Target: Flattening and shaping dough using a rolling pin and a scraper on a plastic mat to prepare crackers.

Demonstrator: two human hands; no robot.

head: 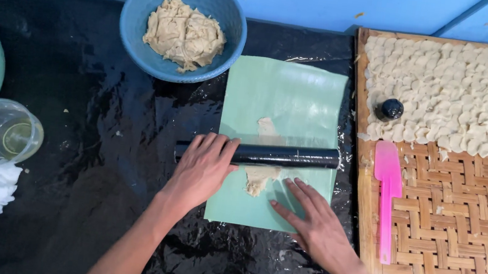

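The left hand (202,169) is pressing flat on the black rolling pin (266,154) to flatten the dough strip (263,157), while the right hand (311,215) is lying open-palmed, steadying the green mat (288,99).

Even, soft daylight falls on my work; the black plastic sheet (103,139) glints with glare; shadows under my hands stay faint; the focus is sharp, with slight bending at the edges.

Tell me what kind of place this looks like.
Probably a small home food-making workspace: a bowl of dough, a black rolling pin under the left hand, and a woven tray of cut dough pieces.
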